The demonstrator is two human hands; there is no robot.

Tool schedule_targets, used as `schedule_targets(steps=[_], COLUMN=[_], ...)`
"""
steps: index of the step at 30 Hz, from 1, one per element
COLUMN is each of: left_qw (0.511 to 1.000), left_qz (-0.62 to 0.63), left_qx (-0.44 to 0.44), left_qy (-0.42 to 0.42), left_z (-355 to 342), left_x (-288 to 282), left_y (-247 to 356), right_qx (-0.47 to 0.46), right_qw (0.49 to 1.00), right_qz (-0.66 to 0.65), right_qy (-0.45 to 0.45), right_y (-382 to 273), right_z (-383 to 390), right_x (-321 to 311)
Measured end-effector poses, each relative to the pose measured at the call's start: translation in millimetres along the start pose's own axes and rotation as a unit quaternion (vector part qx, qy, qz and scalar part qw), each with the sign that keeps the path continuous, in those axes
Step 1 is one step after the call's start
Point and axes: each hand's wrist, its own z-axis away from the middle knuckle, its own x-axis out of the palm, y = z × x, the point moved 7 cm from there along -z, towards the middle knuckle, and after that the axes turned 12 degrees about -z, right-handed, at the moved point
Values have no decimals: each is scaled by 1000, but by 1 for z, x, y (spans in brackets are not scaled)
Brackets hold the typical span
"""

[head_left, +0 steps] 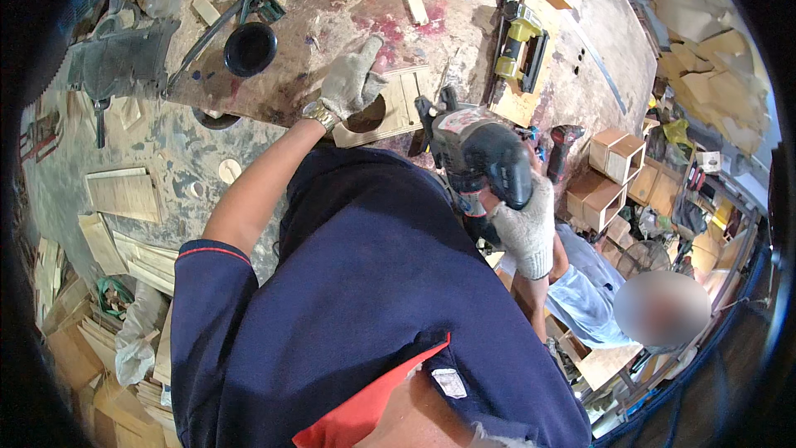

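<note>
My left hand [355, 79], in a pale knit glove, rests over the left part of a small wooden board [404, 99] at the edge of the worktable. One finger stretches past the board's far side; the others bend down onto the wood. A round hole [367, 116] shows in the board beside my wrist. My right hand [528, 228], gloved too, is closed round a black and red jigsaw [485, 153]. The tool's flat base lies by the board's right end; its blade is hidden from view.
Beyond the board are a wood offcut [414, 5], a yellow and black nail gun [518, 43] and a black round dish [250, 49]. A drill [564, 149] and wooden boxes [609, 174] stand at right, near another person [584, 286]. Wood panels [124, 195] lie at left.
</note>
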Motion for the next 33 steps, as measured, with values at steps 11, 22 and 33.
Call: schedule_targets(steps=[11,22,33], left_qw=[1000,958,956], left_qz=[-11,-177,-182], left_qx=[9,37,7], left_qy=[22,-222,-231], left_z=[1,47,41], left_x=[-10,6,-10], left_y=[5,60,61], right_qx=[-2,41,99], right_qw=[996,968,859], right_qz=[71,-179,-426], right_qy=[-47,170,266], right_y=[18,115,236], right_z=[-7,50,75], right_x=[20,-40,-43])
